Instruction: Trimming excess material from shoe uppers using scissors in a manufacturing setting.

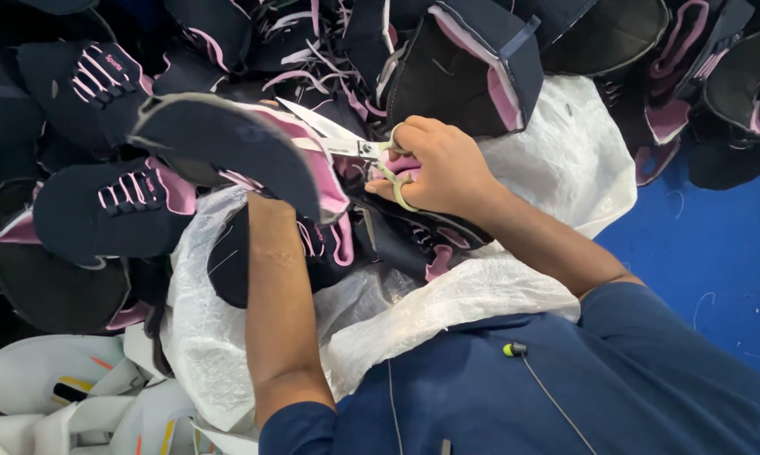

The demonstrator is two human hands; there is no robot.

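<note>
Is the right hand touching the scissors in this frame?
Touching. The head view shows the right hand with fingers threaded through the pale handle loops of the scissors, blades open over the navy-and-pink shoe upper.

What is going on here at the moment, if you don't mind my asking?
A person in a dark blue shirt is working over a heap of dark navy shoe uppers with pink lining. The right hand grips pale-handled scissors, blades open at the pink edge of one navy shoe upper. The left hand is hidden beneath that upper, apparently holding it up. A white woven plastic sack lies under the work, and white shoe pieces sit at lower left.
</note>
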